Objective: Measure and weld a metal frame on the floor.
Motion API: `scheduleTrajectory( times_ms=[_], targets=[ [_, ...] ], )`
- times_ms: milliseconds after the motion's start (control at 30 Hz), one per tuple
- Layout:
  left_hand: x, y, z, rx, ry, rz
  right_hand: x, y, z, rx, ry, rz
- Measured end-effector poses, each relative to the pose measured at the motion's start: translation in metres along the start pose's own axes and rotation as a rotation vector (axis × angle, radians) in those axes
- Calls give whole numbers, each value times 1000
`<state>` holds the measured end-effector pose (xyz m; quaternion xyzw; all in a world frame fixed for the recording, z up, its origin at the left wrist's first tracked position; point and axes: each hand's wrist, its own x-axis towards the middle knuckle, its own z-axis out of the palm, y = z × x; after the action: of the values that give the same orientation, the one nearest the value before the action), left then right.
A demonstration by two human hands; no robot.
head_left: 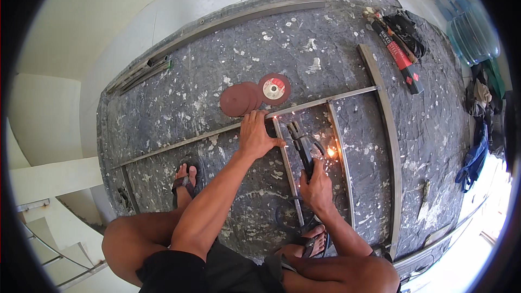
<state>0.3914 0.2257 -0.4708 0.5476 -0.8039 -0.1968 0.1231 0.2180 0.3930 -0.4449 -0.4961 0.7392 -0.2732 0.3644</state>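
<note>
A metal frame of square tubes lies on the ground in front of me, its long crossbar (182,142) running from the left to a thick side tube (389,130). My left hand (255,137) grips the crossbar where a short tube (289,176) meets it, thumb pointing toward that tube. In my right hand (319,191) is a black welding electrode holder (302,149), its jaws just right of the short tube. Sparks (331,152) glow by a second short tube (341,157), and smaller ones by the joint near my left fingers. Any rod in the jaws is hard to make out.
Several brown cutting discs (234,101) lie beyond my left hand on the paint-spotted dark sheet (195,70). A red and black box (399,57) sits far right, near a clear blue water jug (472,32). My sandalled feet (186,179) flank the work. Metal offcuts (144,76) lie far left.
</note>
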Motion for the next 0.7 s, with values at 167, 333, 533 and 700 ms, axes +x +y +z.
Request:
scheduleTrajectory(
  times_ms=[167,333,533,700],
  targets=[
    [-2,-1,-4,-27,-38,6,-1,0,1,11,-32,11],
    [1,-14,-4,131,198,442,-4,-8,-8,94,-42,-118],
    [2,4,-2,-2,-49,-51,-5,3,1,12,-15,88],
    [0,4,-4,0,-41,-47,-3,1,2,11,-1,25]
  ],
)
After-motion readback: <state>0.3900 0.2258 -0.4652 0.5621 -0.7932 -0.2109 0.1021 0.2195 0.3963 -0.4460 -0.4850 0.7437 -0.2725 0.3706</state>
